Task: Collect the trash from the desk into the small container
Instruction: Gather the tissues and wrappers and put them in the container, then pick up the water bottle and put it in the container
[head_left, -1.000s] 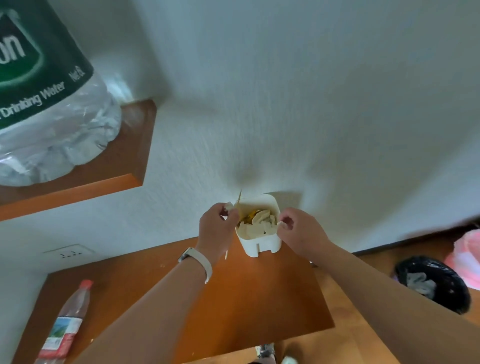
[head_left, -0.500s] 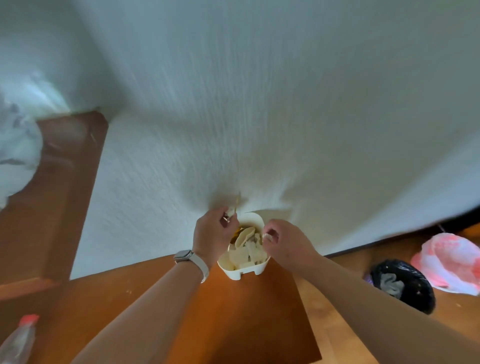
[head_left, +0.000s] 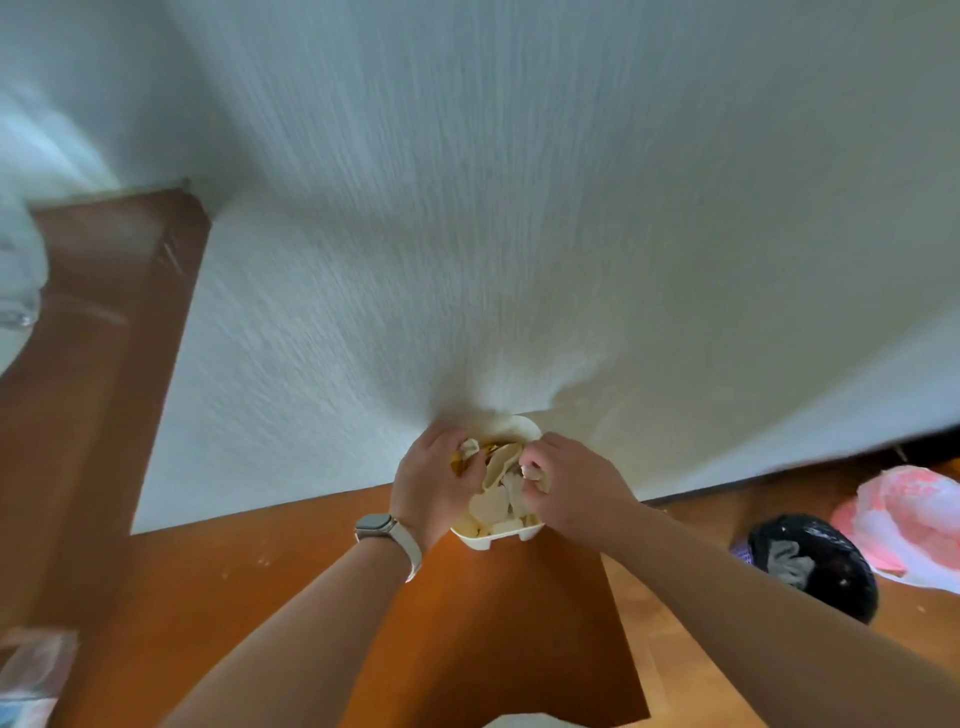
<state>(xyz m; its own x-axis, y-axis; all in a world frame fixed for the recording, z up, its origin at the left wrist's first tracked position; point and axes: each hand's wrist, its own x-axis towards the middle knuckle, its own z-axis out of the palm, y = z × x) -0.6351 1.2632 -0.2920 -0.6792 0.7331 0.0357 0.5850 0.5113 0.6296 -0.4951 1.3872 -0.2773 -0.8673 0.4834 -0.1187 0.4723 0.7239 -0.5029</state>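
One small white plastic container (head_left: 511, 535) with a rounded rim and footed base stands at the far edge of the orange-brown wooden desk (head_left: 311, 571), against the white textured wall (head_left: 519, 234). Contents: pale crumpled scraps (head_left: 493, 504) heaped to the rim, number unclear, plus one yellow piece (head_left: 457, 463). Two hands: left hand (head_left: 434, 480) and right hand (head_left: 576, 488), fingers curled, each pinching scraps at opposite rims. One white wristwatch (head_left: 387, 530), left wrist.
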